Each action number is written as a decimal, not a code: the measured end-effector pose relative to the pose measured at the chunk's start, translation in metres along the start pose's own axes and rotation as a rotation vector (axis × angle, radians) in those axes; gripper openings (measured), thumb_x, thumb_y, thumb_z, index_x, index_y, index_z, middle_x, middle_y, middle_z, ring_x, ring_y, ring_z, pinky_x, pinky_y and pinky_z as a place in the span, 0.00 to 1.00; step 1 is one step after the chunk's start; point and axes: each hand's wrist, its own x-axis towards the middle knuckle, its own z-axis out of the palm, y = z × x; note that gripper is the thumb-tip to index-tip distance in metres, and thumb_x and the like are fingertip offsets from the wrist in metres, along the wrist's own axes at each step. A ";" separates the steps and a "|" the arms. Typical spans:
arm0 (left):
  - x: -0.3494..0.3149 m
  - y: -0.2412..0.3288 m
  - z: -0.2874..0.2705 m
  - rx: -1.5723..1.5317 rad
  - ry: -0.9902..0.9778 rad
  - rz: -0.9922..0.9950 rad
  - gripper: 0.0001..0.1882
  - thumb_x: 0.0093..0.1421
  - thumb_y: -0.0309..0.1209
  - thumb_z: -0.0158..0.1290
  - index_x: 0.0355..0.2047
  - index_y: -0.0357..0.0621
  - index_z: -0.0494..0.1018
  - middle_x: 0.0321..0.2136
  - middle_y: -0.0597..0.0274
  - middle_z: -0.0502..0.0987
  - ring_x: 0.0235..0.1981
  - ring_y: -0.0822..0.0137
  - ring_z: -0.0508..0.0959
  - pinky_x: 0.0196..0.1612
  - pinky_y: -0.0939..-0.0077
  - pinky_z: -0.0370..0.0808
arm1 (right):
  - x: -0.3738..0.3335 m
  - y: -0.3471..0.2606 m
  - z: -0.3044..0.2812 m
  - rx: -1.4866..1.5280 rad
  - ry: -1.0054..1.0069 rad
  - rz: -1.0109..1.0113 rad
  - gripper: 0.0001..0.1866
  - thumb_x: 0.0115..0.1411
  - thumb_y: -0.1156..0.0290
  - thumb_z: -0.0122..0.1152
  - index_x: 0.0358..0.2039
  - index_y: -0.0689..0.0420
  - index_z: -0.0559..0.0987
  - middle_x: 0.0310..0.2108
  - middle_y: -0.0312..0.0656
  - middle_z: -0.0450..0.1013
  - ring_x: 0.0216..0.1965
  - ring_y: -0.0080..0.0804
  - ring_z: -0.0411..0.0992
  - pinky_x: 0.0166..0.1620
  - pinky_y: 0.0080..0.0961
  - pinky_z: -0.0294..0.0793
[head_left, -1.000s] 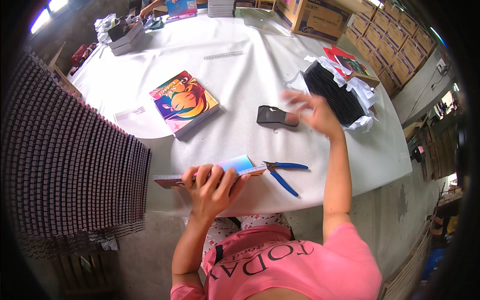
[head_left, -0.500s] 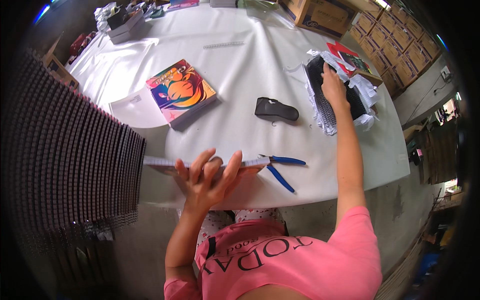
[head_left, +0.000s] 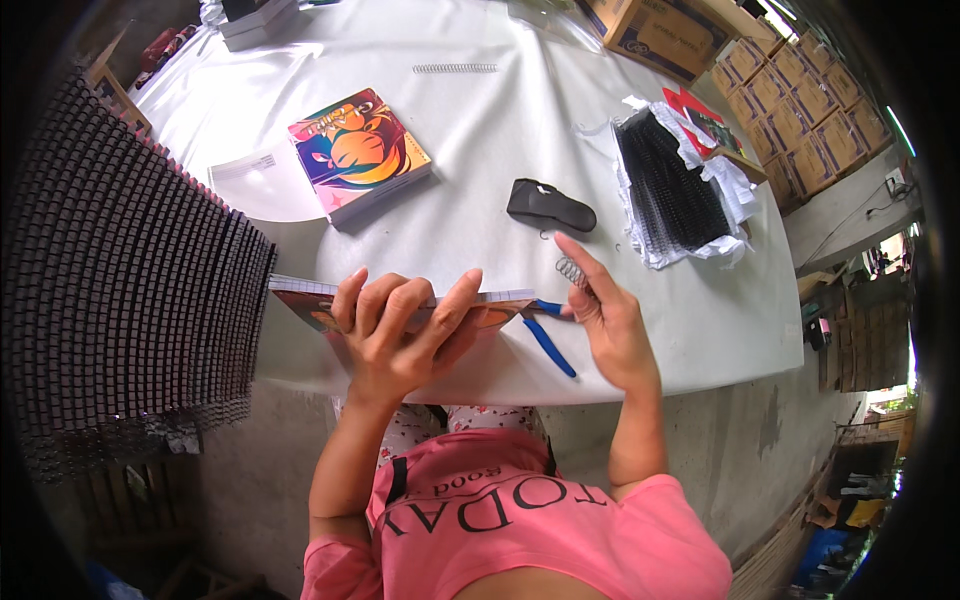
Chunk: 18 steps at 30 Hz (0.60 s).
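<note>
My left hand (head_left: 395, 325) grips a notebook (head_left: 305, 288) near the table's front edge, its page edges turned up and fingers over the top. To its right, my right hand (head_left: 620, 335) pinches a wire spiral coil (head_left: 571, 270) between thumb and index finger. The coil is a short way from the notebook's right end, not touching it. Blue-handled pliers (head_left: 549, 348) lie on the table between the notebook and my right hand, their jaws hidden. Beyond my right hand lies a dark, elongated object (head_left: 550, 205), its kind unclear.
Black spiral coils (head_left: 670, 180) fill a paper-lined holder on the right. Colourful notebooks (head_left: 360, 155) are stacked at mid-left, and one loose coil (head_left: 455, 68) lies farther back. A tall stack of spiral-bound notebooks (head_left: 130, 280) crowds the left. Cardboard boxes (head_left: 665, 38) stand at the back right.
My right hand has come back from the holder of black coils toward the notebook and now has a coil in its fingers. The left hand still holds the notebook.
</note>
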 end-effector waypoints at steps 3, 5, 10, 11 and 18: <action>0.000 0.000 -0.005 -0.050 -0.015 -0.017 0.20 0.38 0.42 0.65 0.36 0.63 0.79 0.24 0.73 0.64 0.29 0.71 0.68 0.51 0.64 0.58 | 0.008 -0.001 -0.014 0.025 -0.112 -0.080 0.16 0.59 0.79 0.51 0.49 0.57 0.74 0.37 0.42 0.72 0.30 0.24 0.69 0.39 0.18 0.70; 0.002 0.001 -0.006 -0.098 -0.010 -0.043 0.21 0.35 0.42 0.66 0.34 0.62 0.79 0.22 0.73 0.64 0.28 0.71 0.67 0.50 0.64 0.58 | 0.014 -0.002 -0.017 0.043 -0.115 -0.180 0.14 0.56 0.82 0.54 0.43 0.57 0.78 0.34 0.40 0.72 0.31 0.21 0.71 0.37 0.17 0.72; 0.007 0.003 -0.004 -0.184 0.021 -0.103 0.19 0.32 0.41 0.66 0.29 0.58 0.80 0.19 0.73 0.64 0.28 0.71 0.68 0.50 0.63 0.59 | 0.024 -0.006 -0.010 0.042 -0.082 -0.293 0.15 0.48 0.86 0.60 0.36 0.55 0.81 0.33 0.39 0.75 0.34 0.22 0.73 0.36 0.20 0.76; 0.007 0.004 -0.003 -0.186 0.028 -0.111 0.18 0.32 0.41 0.66 0.28 0.58 0.80 0.19 0.73 0.64 0.28 0.71 0.68 0.50 0.63 0.59 | 0.025 -0.007 -0.009 0.017 -0.072 -0.339 0.15 0.47 0.86 0.61 0.35 0.56 0.81 0.33 0.39 0.75 0.34 0.23 0.73 0.36 0.20 0.76; 0.008 0.003 -0.004 -0.195 0.026 -0.121 0.19 0.32 0.41 0.66 0.29 0.58 0.80 0.19 0.73 0.64 0.26 0.71 0.67 0.49 0.63 0.59 | 0.027 0.003 -0.007 0.073 -0.113 -0.488 0.13 0.43 0.83 0.65 0.32 0.57 0.81 0.29 0.40 0.77 0.33 0.28 0.74 0.34 0.22 0.73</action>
